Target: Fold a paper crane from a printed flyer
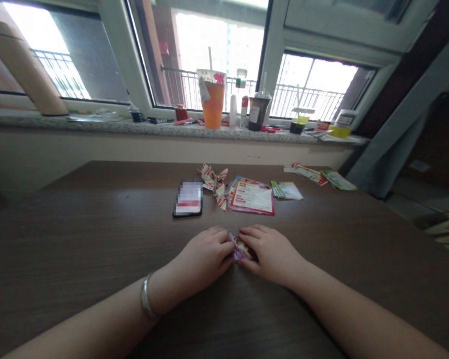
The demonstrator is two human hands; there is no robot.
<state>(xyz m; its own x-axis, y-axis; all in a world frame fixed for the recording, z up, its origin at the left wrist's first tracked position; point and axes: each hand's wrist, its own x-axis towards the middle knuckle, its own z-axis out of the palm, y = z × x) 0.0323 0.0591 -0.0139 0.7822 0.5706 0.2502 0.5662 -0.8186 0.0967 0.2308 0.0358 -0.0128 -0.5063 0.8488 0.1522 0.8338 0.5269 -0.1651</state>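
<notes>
A small folded piece of colourful printed paper (240, 248) lies low over the table, between my two hands. My left hand (208, 252), with a silver bangle on its wrist, is closed on the paper's left side. From the right, my right hand (271, 253) grips the other side, its fingers curled over the top and the thumb at the near edge. Both hands cover much of the paper. Just beyond them rest a stack of printed sheets (253, 197) with red borders and some folded striped paper pieces (220, 189).
On the brown table (78, 239), a phone (188, 198) lies left of the folded pieces. Green-printed cards (286, 190) and more paper strips (310, 173) lie at the back right. Along the windowsill (164, 128) stand an orange drink cup (212, 102), a dark drink cup (259, 112) and several small items.
</notes>
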